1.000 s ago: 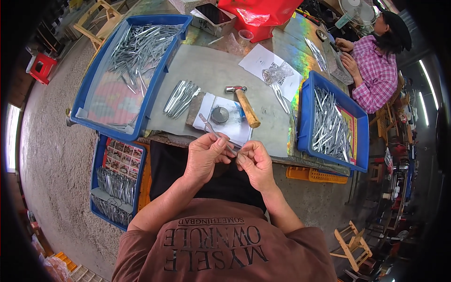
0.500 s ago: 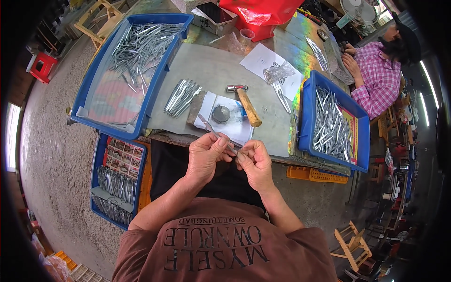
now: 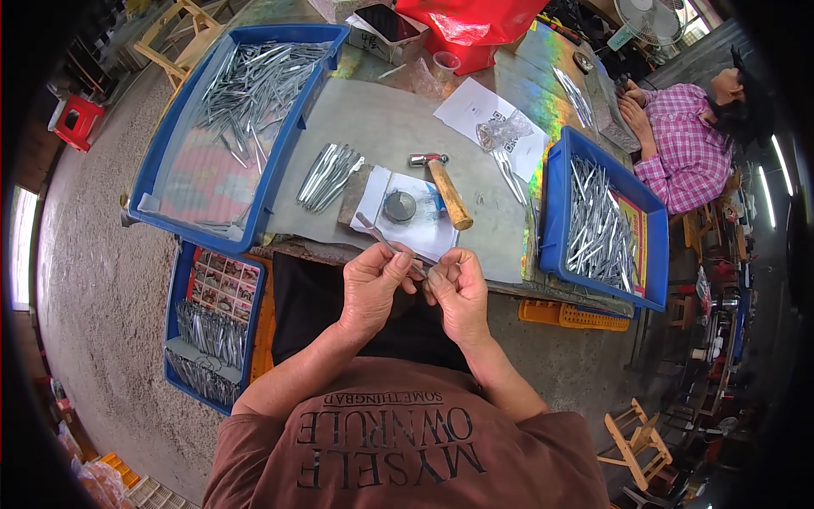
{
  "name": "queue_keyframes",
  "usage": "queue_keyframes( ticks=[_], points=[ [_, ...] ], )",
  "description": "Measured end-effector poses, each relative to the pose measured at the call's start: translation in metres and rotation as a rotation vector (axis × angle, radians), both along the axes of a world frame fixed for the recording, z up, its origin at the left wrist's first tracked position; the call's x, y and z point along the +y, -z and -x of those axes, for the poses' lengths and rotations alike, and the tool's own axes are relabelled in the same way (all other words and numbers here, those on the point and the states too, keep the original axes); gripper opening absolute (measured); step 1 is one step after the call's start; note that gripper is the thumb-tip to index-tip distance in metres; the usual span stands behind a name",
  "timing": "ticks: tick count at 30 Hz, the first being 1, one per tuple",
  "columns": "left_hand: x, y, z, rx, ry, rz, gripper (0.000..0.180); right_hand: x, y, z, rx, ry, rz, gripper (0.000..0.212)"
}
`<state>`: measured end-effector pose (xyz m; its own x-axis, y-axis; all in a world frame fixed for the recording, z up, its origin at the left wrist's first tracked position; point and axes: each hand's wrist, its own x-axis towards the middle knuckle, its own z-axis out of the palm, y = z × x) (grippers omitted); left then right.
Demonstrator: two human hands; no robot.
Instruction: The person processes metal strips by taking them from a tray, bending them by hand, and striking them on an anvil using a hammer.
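Note:
A slim grey metal piece (image 3: 375, 231) slants between my hands, just off the front edge of the table. My left hand (image 3: 370, 287) pinches it along its middle, leaving its flattened tip pointing up and left. At the lower end, the fingertips of my right hand (image 3: 460, 295) are closed on it and hide that end. Beyond my hands a round grey metal block (image 3: 399, 206) sits on white paper (image 3: 434, 241). A ball-peen hammer (image 3: 448, 195) with a wooden handle lies right of the block. To its left rests a bundle of similar metal pieces (image 3: 329, 176).
Blue trays of metal pieces stand at left (image 3: 149, 174) and right (image 3: 553, 222); another blue tray (image 3: 172, 335) sits lower left. Farther back are a red bag (image 3: 462, 30), a plastic cup (image 3: 445, 64) and a phone (image 3: 387, 23). A co-worker (image 3: 682, 140) sits at the right.
Both hands have shifted very slightly, with the metal piece still between them. The co-worker's head has lifted and moved a little to the right.

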<state>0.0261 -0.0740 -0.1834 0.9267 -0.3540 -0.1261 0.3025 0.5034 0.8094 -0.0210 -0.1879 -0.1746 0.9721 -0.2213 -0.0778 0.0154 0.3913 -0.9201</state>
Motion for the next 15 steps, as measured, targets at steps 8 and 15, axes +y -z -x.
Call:
queue_keyframes(
  ticks=[8, 15],
  points=[
    [0.0038, -0.0041, -0.0024, -0.083, 0.008, -0.059, 0.01, 0.0022, 0.0029, -0.0052, -0.013, 0.042, -0.042, 0.02],
    [0.0057, -0.0019, -0.0054, -0.038, -0.053, -0.043, 0.01, 0.005, 0.0054, -0.009, 0.012, 0.023, -0.022, 0.02]
  ],
)
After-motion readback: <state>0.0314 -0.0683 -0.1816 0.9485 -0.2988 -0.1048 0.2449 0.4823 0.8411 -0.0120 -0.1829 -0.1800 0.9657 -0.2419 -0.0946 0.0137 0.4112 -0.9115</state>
